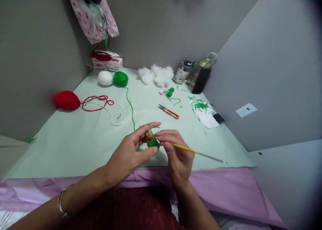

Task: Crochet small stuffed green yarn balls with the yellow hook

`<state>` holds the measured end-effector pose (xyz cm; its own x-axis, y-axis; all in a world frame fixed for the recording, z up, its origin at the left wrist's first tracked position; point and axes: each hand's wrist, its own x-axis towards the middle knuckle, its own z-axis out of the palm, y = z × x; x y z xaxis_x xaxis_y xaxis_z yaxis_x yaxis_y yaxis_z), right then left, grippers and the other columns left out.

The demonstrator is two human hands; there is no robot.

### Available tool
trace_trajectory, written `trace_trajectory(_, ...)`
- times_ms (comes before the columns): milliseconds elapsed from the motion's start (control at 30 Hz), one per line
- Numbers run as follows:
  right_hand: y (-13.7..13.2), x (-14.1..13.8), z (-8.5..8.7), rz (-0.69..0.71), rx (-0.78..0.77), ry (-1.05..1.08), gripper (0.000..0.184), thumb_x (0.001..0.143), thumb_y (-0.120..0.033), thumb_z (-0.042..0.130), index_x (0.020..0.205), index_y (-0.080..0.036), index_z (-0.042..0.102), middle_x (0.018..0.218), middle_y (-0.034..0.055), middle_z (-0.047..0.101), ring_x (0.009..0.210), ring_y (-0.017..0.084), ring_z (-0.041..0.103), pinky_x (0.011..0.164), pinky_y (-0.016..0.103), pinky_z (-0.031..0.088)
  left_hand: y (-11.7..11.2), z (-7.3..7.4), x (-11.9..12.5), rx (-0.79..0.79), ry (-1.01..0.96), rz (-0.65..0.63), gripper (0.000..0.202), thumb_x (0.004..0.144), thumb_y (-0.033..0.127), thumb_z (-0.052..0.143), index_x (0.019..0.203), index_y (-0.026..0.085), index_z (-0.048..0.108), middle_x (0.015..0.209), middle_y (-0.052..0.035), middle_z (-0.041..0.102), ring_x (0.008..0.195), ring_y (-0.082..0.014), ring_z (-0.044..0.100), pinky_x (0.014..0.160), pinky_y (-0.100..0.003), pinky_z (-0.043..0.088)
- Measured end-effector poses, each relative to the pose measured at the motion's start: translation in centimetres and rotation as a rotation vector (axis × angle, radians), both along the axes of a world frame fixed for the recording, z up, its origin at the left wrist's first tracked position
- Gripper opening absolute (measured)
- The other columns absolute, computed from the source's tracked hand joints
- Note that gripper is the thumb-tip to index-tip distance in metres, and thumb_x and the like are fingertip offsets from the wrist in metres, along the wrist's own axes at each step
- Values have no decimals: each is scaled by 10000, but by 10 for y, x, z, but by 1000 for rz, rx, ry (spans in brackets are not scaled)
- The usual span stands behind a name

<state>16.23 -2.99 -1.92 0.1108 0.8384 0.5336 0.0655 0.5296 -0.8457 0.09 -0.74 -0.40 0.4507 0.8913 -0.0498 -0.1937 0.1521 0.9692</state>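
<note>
Between thumb and fingers my left hand (134, 144) pinches a small piece of green crochet (154, 143). Its index finger is stretched out, with green yarn (131, 109) looped over it; the strand runs back to a green yarn ball (120, 79). My right hand (178, 149) is closed on a crochet hook (184, 147) with a yellow grip, its metal end pointing to the lower right. The hook's working tip meets the green piece and is hidden by my fingers. Orange-handled thread snips (169, 111) lie on the table beyond my hands.
A white yarn ball (105, 78) and a red yarn ball (67, 100) sit at left. White stuffing (157, 75), a jar (183, 72), a bottle (208, 60) and a phone (201, 80) are at the back. Green scraps (200, 104) lie on white paper (207, 117) at right.
</note>
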Motion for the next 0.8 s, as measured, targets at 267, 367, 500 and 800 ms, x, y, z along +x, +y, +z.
trace_trajectory(267,8,0,-3,89,-147,305,167,995,-325,628,926,-239,753,839,17,749,682,128,631,659,279,538,3,3,-6,-34,-53,4,439,886,317,778,1318,313,699,939,9,648,929,-159,599,917,-307,451)
trace_trajectory(367,9,0,-1,146,-183,373,194,1008,-340,608,909,-224,728,820,14,751,668,113,634,658,256,544,3,5,-7,-29,-32,32,462,854,278,802,1306,294,706,922,10,630,912,-155,584,902,-308,455)
trace_trajectory(500,5,3,2,113,-147,280,210,1042,-311,544,938,-224,704,853,19,757,706,125,662,684,273,563,4,5,-8,3,13,44,475,852,243,783,1317,273,692,921,8,631,919,-159,581,923,-328,448)
trace_trajectory(800,-9,3,-2,-214,409,-631,290,987,-91,564,1217,-220,684,1044,83,755,966,195,711,803,344,613,-3,1,-3,105,76,199,545,856,208,774,1380,283,647,892,30,611,941,-159,586,1011,-329,401)
